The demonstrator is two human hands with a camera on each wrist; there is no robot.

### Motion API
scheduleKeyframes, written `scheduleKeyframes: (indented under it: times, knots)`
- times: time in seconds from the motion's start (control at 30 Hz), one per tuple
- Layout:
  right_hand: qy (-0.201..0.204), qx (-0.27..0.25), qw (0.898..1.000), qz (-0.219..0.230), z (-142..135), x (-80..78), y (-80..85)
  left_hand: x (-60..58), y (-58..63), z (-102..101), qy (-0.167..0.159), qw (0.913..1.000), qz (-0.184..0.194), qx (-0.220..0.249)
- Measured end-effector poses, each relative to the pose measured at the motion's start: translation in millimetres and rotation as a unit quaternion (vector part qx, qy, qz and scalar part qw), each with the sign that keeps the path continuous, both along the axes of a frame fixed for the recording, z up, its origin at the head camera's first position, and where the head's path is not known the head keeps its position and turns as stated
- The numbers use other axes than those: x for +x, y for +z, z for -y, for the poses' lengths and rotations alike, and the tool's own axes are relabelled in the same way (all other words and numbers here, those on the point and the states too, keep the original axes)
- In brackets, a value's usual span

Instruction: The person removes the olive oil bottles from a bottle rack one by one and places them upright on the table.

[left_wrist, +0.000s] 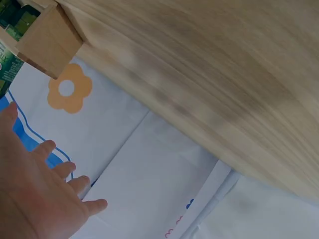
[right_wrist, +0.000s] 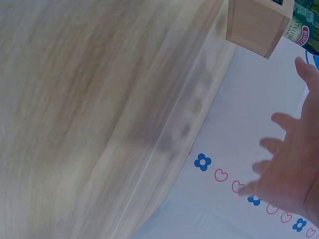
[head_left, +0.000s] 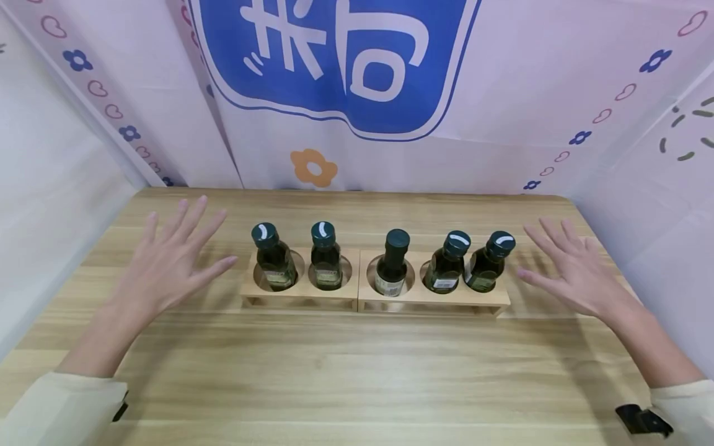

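Between the left hand (head_left: 174,251) and the right hand (head_left: 577,272), both with fingers spread and holding nothing, five dark, glossy bottles (head_left: 326,260) with round green caps stood in the circular holes of a pale, square-edged wooden rack (head_left: 350,293). Such smooth sides would likely reward a firm grasp below the cap, with the rack steadied.

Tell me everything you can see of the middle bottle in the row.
The middle bottle, third of five, is small, dark and glassy-looking, with a dark green cap that shows no white mark, and a pale label too blurred to read. It stands nearly upright in a round hole of the wooden rack. Neither the left hand nor the right hand touches it.
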State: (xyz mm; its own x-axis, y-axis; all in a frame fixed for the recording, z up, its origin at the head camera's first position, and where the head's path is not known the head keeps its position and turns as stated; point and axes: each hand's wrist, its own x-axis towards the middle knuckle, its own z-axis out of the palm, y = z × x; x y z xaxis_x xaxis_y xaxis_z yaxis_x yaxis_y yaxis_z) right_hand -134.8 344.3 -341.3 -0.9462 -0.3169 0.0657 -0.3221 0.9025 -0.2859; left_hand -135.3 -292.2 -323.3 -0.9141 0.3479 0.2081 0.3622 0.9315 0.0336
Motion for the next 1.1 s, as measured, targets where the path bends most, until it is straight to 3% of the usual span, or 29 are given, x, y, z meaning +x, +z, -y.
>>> scheduleKeyframes:
  times: [0.17, 0.37, 0.6, 0.77, 0.97, 1.1]
  knots:
    - [0.034, -0.059, 0.996, 0.056, 2, -0.8, 3.0, -1.3, 4.3, -5, -0.015, 0.9996, 0.01, 0.021]
    - [0.067, -0.091, 0.989, 0.097, 7, 1.1, 3.2, 1.0, 7.4, -10, -0.033, 0.9972, 0.029, 0.06]
    - [0.084, -0.106, 0.986, 0.096, 12, 2.8, 7.3, 4.3, 10.6, -15, -0.052, 0.9894, 0.061, 0.121]
    - [0.103, -0.112, 0.984, 0.095, 21, 0.0, 8.2, 5.3, 11.8, -21, -0.058, 0.9777, 0.096, 0.178]
    - [0.148, -0.131, 0.975, 0.097, 27, -7.7, 2.7, 3.7, 14.4, -33, -0.07, 0.9568, 0.134, 0.248]
    - [0.147, -0.137, 0.973, 0.117, 29, -11.4, 4.1, 0.0, 14.1, -39, -0.082, 0.9496, 0.141, 0.268]
